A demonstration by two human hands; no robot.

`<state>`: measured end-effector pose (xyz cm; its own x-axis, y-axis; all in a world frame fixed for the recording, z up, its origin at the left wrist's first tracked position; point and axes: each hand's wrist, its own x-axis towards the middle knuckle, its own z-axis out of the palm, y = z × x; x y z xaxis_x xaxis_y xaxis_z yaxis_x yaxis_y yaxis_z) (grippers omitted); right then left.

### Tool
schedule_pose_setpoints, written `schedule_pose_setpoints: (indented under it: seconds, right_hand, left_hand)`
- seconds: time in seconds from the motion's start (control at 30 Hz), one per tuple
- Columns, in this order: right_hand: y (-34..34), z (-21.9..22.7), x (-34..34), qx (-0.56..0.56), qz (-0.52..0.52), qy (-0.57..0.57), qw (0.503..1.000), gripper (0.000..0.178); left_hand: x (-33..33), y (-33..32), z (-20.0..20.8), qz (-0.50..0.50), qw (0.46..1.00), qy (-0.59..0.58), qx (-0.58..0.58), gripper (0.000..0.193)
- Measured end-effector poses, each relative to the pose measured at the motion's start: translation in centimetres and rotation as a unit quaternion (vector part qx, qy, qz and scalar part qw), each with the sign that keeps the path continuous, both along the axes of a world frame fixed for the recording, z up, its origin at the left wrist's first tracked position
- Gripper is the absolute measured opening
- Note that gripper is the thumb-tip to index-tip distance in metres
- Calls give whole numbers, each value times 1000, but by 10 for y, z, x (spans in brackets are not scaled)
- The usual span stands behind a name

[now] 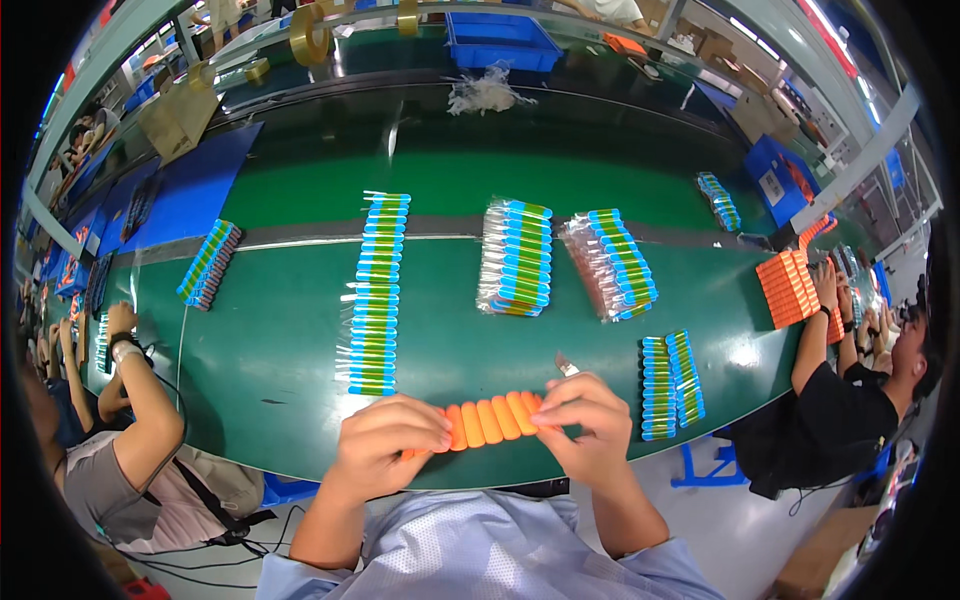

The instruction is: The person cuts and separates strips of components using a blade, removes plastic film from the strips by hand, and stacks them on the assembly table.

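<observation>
Orange row: a slightly arched row of smooth orange cylinders point(490, 422), held side by side above the tabletop point(270, 350), by its near edge.
Left hand point(388, 446): partly closed, thumb and fingers pinching the row's left end.
Right hand point(590, 426): partly closed, pinching the opposite end; gripping both ends probably keeps the cylinders aligned.
Near-edge strips: two slim blue-and-green striped strips point(657, 390), right of the right hand, side by side, likely to stay separate.
Mid-tabletop column: a long blue-and-green banded column point(377, 300), running away from the near edge, apparently lined up for easy reach.
Clear-ended bundles: two blue-and-green bundles with clear film ends point(518, 260), right of the column, film facing left.
Beyond the far edge: a blue rectangular plastic tray point(502, 42).
</observation>
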<state>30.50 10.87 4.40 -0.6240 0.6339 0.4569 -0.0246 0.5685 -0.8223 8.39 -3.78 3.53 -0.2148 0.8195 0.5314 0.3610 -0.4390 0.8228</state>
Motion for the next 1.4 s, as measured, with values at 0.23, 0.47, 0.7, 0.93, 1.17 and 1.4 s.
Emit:
schedule_pose_setpoints:
  seconds: [0.23, 0.47, 0.7, 0.93, 1.17, 1.4]
  right_hand:
    - [1, -5, 8, 273, -89, 37, 957, 20]
    - [-9, -21, 18, 317, -120, 41, 940, 23]
    - [-17, -29, 19, 363, -88, 72, 925, 21]
    - [-13, -37, 18, 337, -74, 88, 934, 21]
    - [-12, -26, 7, 286, -6, 97, 953, 20]
    - [-19, -10, -7, 198, -31, 142, 969, 16]
  left_hand:
    - [6, 2, 13, 81, 969, 208, 105, 14]
    - [12, -7, 16, 137, 947, 255, 137, 10]
    - [13, -6, 7, 151, 928, 321, 114, 12]
    - [9, -3, 6, 16, 957, 290, 18, 23]
    - [15, 6, 24, -36, 989, 18, -140, 50]
    - [14, 18, 32, -151, 945, -127, -260, 10]
